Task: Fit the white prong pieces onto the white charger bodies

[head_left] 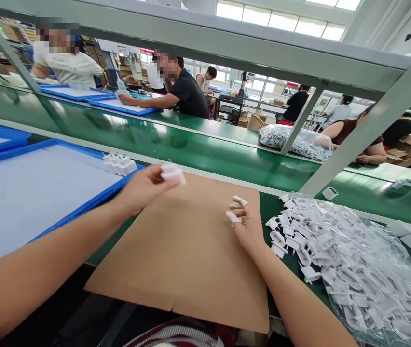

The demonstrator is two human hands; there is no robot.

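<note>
L hand (142, 189): grip clamped, thumb + fingertips, on one white plastic part (172, 173), held over far-left corner of cardboard sheet (184, 250) at near edge of table (267, 205).
R hand (248, 226): fingers apart, capped tips, empty, at sheet's right edge, just beside loose parts pile (299, 236) spilling from clear bag (390, 270), table right.
Blue tray (107, 188): table left, w/ parts cluster (119, 164) at its far corner.
Handling: light pc, so pinch by sides, no squeeze.

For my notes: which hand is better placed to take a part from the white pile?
Probably the right hand: empty, beside the pile of white parts. The left hand holds a white part.
</note>
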